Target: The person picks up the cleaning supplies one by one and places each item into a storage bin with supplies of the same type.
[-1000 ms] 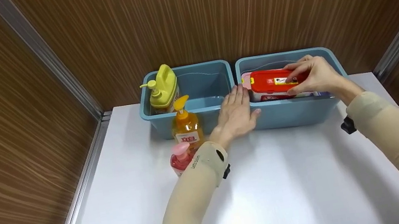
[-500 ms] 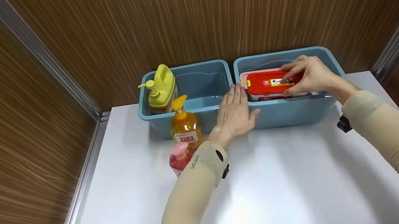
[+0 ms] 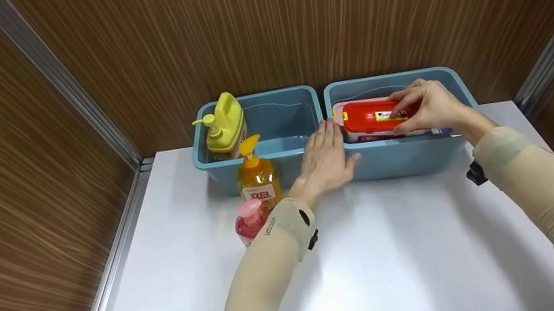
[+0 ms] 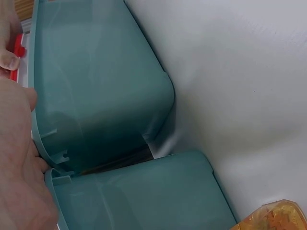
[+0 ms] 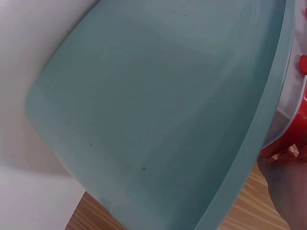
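Note:
In the head view, my right hand [image 3: 437, 105] pinches the right end of a white box with a red lid [image 3: 361, 118], which sits inside the right blue-green bin [image 3: 401, 158]. The right wrist view has the fingers at the end of the red lid [image 5: 293, 125], beyond the bin's rim. My left hand [image 3: 326, 161] lies with straight fingers over the front corners where the two bins meet, its thumb spread to the right. In the left wrist view this hand [image 4: 21, 163] touches the rims and holds nothing.
In the left bin [image 3: 284, 112] stands a yellow pump jug [image 3: 227, 127]. An orange pump bottle [image 3: 257, 178] and a pink pump bottle [image 3: 250, 222] stand in front, beside the left forearm. Pink packaging [image 3: 338, 111] shows behind the red lid. A wood-grain wall [image 3: 255, 24] rises behind.
The head view shifts a little. My right hand keeps its hold on the red-lidded box, which hardly moves within the bin. The left hand stays on the rims.

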The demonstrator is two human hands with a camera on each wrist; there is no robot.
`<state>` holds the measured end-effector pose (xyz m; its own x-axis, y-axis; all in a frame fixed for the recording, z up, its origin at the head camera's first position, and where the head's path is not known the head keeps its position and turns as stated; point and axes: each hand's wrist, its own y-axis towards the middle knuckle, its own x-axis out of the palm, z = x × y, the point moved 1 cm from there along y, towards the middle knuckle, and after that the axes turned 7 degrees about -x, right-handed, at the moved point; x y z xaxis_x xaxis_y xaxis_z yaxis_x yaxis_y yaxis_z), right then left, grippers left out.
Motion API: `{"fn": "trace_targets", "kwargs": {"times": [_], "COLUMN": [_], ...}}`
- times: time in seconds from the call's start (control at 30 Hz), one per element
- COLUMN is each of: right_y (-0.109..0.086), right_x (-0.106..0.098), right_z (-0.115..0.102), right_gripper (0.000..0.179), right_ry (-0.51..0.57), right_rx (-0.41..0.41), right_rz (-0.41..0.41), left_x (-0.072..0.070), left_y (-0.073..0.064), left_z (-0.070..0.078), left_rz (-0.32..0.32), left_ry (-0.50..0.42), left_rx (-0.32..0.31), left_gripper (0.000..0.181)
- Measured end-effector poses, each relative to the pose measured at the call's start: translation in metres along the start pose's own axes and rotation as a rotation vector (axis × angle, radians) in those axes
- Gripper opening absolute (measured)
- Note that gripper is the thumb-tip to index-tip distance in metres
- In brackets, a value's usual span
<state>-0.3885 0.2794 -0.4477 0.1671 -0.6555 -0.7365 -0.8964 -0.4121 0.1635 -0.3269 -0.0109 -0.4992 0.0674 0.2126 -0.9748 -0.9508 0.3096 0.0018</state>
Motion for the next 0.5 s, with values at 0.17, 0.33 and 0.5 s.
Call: {"fn": "trace_targets", "kwargs": {"times": [0.17,0.33,0.5], "right_y": [0.0008,0.0031,0.0048], "right_x": [0.0024,0.0048,0.0062], "right_z": [-0.0001,0.0017,0.0021], "right_gripper": [0.035,0.032,0.032], "right_ry": [-0.004,-0.026,-0.046], "right_rx": [0.011,-0.002,-0.022], "right_rz": [-0.007,-0.008,-0.009], "left_x": [0.0007,0.0001,-0.0006], "left_y": [-0.0004,0.0010,0.0018], "left_z": [0.0003,0.0012,0.0007], "left_rz": [-0.012,-0.016,-0.009], "left_ry": [0.004,0.021,0.050], "left_rx": [-0.005,-0.008,-0.009], "left_gripper": [0.093,0.092,0.091]}}
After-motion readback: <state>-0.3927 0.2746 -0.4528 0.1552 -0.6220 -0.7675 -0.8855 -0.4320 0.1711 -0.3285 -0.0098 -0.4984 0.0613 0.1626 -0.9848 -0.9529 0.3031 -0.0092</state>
